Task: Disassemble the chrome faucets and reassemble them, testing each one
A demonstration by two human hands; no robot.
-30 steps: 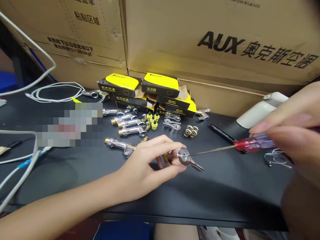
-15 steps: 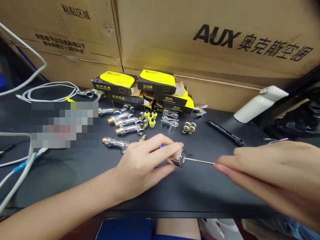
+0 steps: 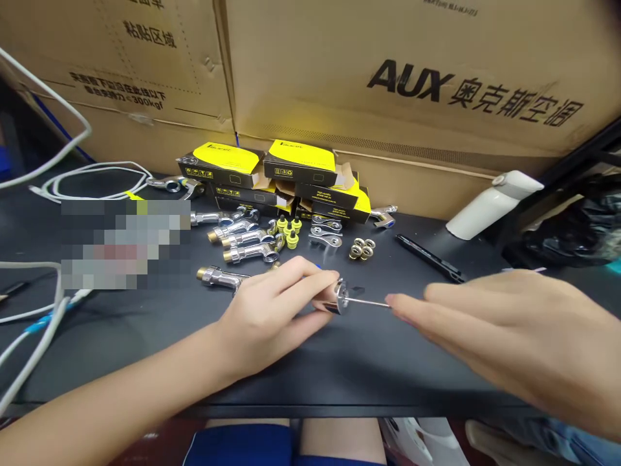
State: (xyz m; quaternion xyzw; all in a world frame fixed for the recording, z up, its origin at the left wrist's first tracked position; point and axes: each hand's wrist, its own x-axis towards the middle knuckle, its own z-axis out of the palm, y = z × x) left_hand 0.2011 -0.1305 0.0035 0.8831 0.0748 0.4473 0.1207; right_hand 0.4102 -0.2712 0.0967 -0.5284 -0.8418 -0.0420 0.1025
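My left hand [image 3: 276, 317] is closed around a shiny chrome faucet part [image 3: 330, 301], its round end turned to the right. A bit of blue shows just behind the fingers. From the right, a thin metal screwdriver shaft [image 3: 366, 302] reaches the middle of that round end; whether its tip sits inside a screw I cannot tell. My right hand [image 3: 514, 336] grips the screwdriver, whose handle is hidden in the palm, and the fingertips lie along the shaft. Beyond my left hand lie several chrome faucet bodies [image 3: 252, 252] with brass threaded ends.
Yellow-and-black boxes [image 3: 301, 155] are stacked at the back before large cartons [image 3: 412, 32]. Yellow cartridges [image 3: 291, 232], chrome levers [image 3: 325, 239] and brass-coloured rings [image 3: 361, 249] lie mid-table. A black pen [image 3: 429, 259] and a white bottle [image 3: 492, 204] are right, white cables [image 3: 72, 129] left.
My right hand has come left, nearer the faucet part, and less of the shaft shows. My left hand and the part sit slightly further left and up; the view has shifted a little.
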